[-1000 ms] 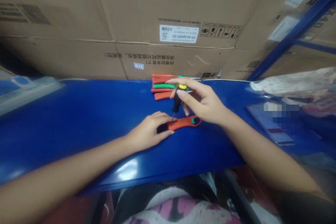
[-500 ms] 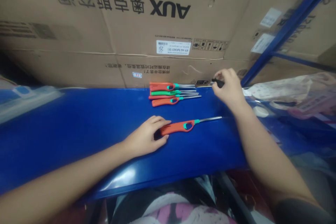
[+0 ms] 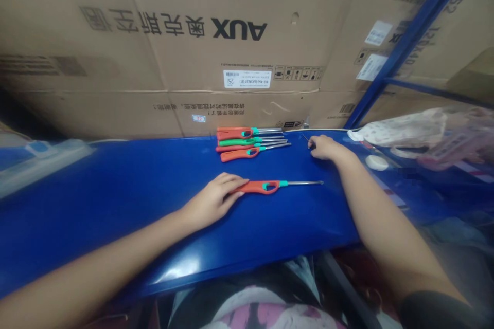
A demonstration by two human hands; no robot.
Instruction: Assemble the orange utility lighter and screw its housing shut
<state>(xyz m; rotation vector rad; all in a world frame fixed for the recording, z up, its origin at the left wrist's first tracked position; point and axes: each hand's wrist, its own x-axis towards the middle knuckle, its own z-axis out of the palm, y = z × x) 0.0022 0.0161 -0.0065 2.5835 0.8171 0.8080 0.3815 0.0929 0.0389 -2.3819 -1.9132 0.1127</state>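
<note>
My left hand grips the handle end of an orange gas lighter. The lighter lies on the blue table, its long metal nozzle pointing right. Farther back, my right hand is closed with its fingers pinched, close to the tabletop. A thin dark shaft sticks out on its left; the rest of that small tool is hidden in the fingers. To the left of this hand, several more lighters lie side by side, among them an orange one in front and a green one behind it.
A large cardboard box stands along the back of the blue table. At the right are a blue metal post, a white roll and plastic bags. A clear plastic item lies at the left.
My right hand has lowered toward the table with the small dark tool. My left fingers have closed more tightly round the lighter's handle, and the lighter has turned slightly. The camera view has shifted a little.
</note>
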